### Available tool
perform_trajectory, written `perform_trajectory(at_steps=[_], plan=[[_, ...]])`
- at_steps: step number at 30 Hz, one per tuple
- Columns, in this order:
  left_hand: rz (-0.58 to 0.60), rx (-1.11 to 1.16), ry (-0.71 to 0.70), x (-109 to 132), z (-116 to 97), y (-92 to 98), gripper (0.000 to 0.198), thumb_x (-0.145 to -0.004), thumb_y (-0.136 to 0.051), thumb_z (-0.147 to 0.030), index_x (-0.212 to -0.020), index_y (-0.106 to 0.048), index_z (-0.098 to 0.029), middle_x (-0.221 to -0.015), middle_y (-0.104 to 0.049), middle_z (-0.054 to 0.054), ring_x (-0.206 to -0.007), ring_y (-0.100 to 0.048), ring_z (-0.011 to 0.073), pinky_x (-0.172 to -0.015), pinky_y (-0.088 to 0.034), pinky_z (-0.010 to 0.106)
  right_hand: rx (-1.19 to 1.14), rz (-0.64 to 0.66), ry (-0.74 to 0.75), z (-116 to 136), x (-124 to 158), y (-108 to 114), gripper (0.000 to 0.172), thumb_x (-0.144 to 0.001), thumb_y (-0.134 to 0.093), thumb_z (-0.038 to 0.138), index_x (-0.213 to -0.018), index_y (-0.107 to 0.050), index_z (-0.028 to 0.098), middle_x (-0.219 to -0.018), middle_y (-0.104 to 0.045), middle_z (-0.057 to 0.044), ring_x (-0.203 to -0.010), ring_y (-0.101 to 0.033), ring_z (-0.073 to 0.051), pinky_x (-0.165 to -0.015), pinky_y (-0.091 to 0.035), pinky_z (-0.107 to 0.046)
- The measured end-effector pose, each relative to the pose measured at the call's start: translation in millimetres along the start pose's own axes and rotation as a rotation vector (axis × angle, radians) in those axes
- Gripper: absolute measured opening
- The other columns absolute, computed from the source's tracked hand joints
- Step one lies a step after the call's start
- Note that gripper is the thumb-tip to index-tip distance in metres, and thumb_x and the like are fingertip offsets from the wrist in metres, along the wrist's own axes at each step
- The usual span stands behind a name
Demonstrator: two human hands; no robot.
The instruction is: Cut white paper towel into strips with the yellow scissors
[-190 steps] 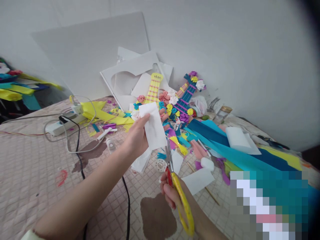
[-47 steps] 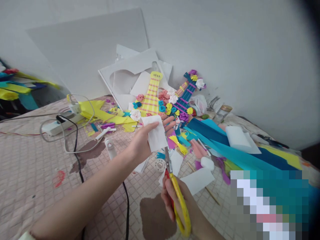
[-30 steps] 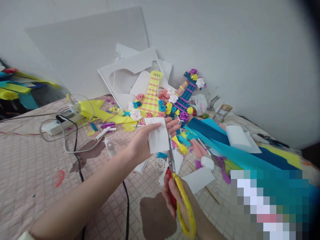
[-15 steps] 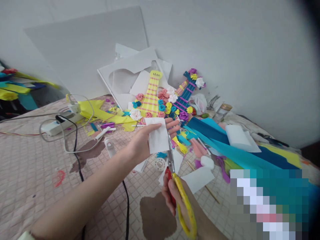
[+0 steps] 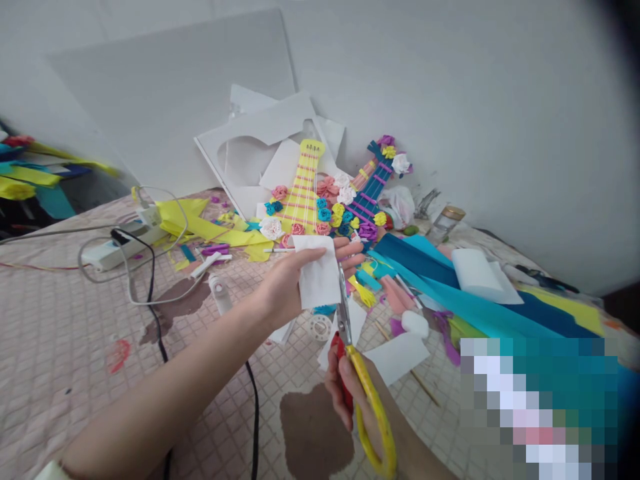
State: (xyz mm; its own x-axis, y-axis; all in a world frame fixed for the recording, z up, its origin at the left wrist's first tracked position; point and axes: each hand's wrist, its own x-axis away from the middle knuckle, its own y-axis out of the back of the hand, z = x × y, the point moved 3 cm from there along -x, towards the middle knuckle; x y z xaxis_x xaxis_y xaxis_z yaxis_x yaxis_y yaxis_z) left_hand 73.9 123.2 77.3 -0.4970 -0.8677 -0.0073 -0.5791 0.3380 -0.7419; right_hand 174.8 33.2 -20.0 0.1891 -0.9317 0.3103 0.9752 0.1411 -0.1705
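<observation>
My left hand (image 5: pixel 285 283) holds a small white piece of paper (image 5: pixel 319 275), thumb pressed on its face and fingers stretched out behind. In my right hand (image 5: pixel 367 387) is a pair of scissors (image 5: pixel 345 320) with one red and one yellow handle. Its blades point up along the right edge of the paper; whether they are parted is hard to make out. Behind the paper stands a yellow paper guitar (image 5: pixel 303 193) with pink bands and paper flowers. A blue guitar (image 5: pixel 367 197) with purple bands leans to its right.
A white power strip (image 5: pixel 117 250) with cables lies at left. White cut-out board (image 5: pixel 260 133) leans on the wall. Blue crepe paper (image 5: pixel 435 287), a white paper roll (image 5: pixel 477 273), a glass jar (image 5: pixel 447 223) and a wooden stick (image 5: pixel 425 389) are at right. A white glue bottle (image 5: pixel 220 293) lies beyond my left forearm.
My left hand and the paper have shifted very slightly to the right. The scissors have moved a little the same way and stay beside the paper's right edge.
</observation>
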Motion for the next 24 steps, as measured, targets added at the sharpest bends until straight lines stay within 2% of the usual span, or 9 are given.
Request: perform_trajectory(at_steps=[4, 9, 16, 20, 24], plan=[[0.002, 0.002, -0.010, -0.2, 0.5, 1.8, 0.044, -0.083, -0.044, -0.017, -0.125, -0.046, -0.004, -0.120, -0.059, 0.017, -0.113, -0.053, 0.0261, -0.103, -0.032, 0.039, -0.025, -0.009, -0.011, -2.5, -2.1, 2.2, 0.052, -0.064, -0.053, 0.070, -0.071, -0.042, 0.019, -0.047, -0.039, 0.009, -0.029, -0.029, -0.001, -0.027, -0.022, -0.012], [0.011, -0.014, -0.030, 0.7, -0.5, 1.7, 0.044, -0.083, -0.045, -0.019, -0.125, -0.046, -0.007, -0.122, -0.058, 0.016, -0.116, -0.050, 0.0263, -0.104, -0.032, 0.039, -0.007, 0.124, -0.054, -5.3, -6.1, 4.1, 0.056, -0.062, -0.052, 0.074, -0.066, -0.038, 0.020, -0.044, -0.040, 0.010, -0.026, -0.034, -0.002, -0.025, -0.025, -0.013], [0.004, -0.007, -0.035, 1.9, -1.3, 0.6, 0.045, -0.084, -0.044, -0.019, -0.128, -0.044, -0.011, -0.126, -0.055, 0.014, -0.118, -0.049, 0.0270, -0.102, -0.035, 0.040, -0.016, 0.132, -0.017, -9.4, -5.1, 5.3, 0.052, -0.068, -0.051, 0.070, -0.071, -0.039, 0.020, -0.046, -0.041, 0.010, -0.026, -0.033, -0.002, -0.025, -0.024, -0.012], [0.017, -0.006, -0.041, 2.2, -1.3, 0.6, 0.046, -0.084, -0.044, -0.021, -0.129, -0.043, -0.012, -0.126, -0.055, 0.014, -0.118, -0.049, 0.0272, -0.101, -0.036, 0.041, 0.002, 0.089, 0.001, -8.2, -4.1, 4.4, 0.051, -0.069, -0.051, 0.070, -0.068, -0.039, 0.019, -0.045, -0.040, 0.010, -0.025, -0.032, -0.001, -0.025, -0.022, -0.012], [0.007, 0.006, -0.038, 2.6, -1.1, 0.8, 0.045, -0.085, -0.044, -0.021, -0.129, -0.043, -0.012, -0.126, -0.055, 0.014, -0.117, -0.049, 0.0270, -0.101, -0.035, 0.041, -0.008, 0.109, 0.008, -7.6, -3.5, 3.1, 0.052, -0.069, -0.051, 0.070, -0.068, -0.038, 0.020, -0.045, -0.040, 0.010, -0.025, -0.031, -0.001, -0.024, -0.022, -0.012]])
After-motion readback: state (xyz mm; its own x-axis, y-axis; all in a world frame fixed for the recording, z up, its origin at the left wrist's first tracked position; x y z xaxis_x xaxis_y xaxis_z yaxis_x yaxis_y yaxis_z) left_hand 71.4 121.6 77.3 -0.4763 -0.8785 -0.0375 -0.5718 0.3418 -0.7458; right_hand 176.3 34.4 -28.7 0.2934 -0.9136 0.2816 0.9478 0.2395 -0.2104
